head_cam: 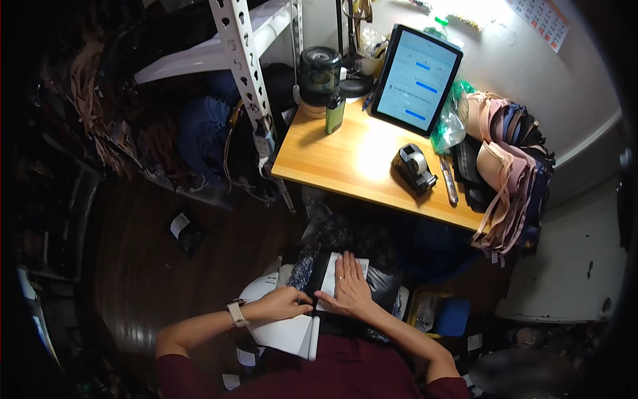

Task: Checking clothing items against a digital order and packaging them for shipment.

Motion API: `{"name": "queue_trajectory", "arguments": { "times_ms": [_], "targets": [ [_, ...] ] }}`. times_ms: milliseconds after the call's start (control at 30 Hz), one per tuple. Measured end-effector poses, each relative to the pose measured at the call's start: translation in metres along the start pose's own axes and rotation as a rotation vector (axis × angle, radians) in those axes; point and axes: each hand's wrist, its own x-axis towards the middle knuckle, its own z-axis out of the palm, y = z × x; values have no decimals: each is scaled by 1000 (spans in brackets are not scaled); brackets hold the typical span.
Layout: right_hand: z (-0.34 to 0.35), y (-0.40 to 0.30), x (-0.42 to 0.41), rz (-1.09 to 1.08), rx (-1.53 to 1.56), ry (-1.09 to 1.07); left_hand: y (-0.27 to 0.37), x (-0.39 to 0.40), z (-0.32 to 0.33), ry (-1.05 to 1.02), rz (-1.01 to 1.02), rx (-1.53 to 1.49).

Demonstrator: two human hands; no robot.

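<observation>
On my lap lies a black plastic parcel (pixel 383 285) with a white label (pixel 327 288) on its top. My right hand (pixel 350 288) rests flat on that label, fingers stretched out and a ring on one of them. At the parcel's near left side is my left hand (pixel 283 303), its fingers bent and its fingertips partly hidden; whether they pinch anything is not visible. Under the left wrist, a strip of white paper labels (pixel 284 333) hangs over my lap, curled at its right end. Patterned dark fabric (pixel 302 272) shows beneath the parcel.
Ahead stands a wooden table (pixel 319 154) with a tablet (pixel 417 82), a tape dispenser (pixel 414 168), a box cutter (pixel 448 182), a green lighter (pixel 335 115) and stacked bras (pixel 503 164). A metal shelf post (pixel 244 65) rises at left. A packet (pixel 185 232) lies on the floor.
</observation>
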Motion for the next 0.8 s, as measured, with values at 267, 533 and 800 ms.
{"name": "queue_trajectory", "arguments": {
  "times_ms": [267,533,800],
  "targets": [
    [-44,50,-29,-90,-25,-129,15,85,13,496,595,859],
    [-39,61,-29,-26,-21,-287,-16,77,17,386,437,799],
    [-50,76,-55,127,190,152,-41,34,11,539,196,766]
  ]
}}
